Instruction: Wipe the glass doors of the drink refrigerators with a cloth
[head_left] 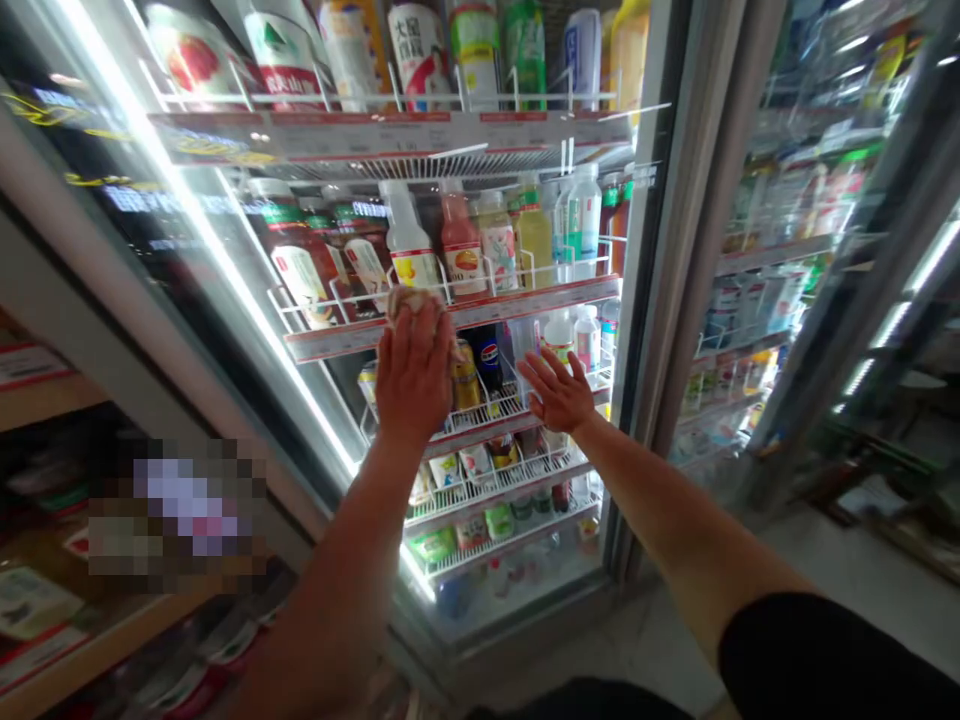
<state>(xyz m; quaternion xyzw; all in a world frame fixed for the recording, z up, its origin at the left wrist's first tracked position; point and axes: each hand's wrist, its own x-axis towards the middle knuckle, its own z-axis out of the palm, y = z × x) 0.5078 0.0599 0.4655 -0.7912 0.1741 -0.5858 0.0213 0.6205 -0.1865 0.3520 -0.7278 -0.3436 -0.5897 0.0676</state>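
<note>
My left hand (pixel 414 375) presses a crumpled, light-coloured cloth (pixel 411 298) against the glass door of a lit drinks cooler. Its fingers point upward over the cloth, which shows above the fingertips and along the right side. To the right, my right hand (pixel 559 392) is open, fingers spread, at the same glass with nothing in it; whether it touches the pane I cannot tell. Behind the glass stand a bottle with a yellow-fruit label (pixel 409 240), a pink-red bottle (pixel 461 245), a gold can (pixel 465 375) and a dark Pepsi bottle (pixel 490 355).
Wire-fronted shelves (pixel 450 318) hold several rows of bottles, cans and cups. A metal door frame (pixel 694 230) runs down the right, with another stocked cooler (pixel 780 270) beyond it. Wooden shelving (pixel 45 395) with goods stands close on the left. Grey floor (pixel 847 570) shows lower right.
</note>
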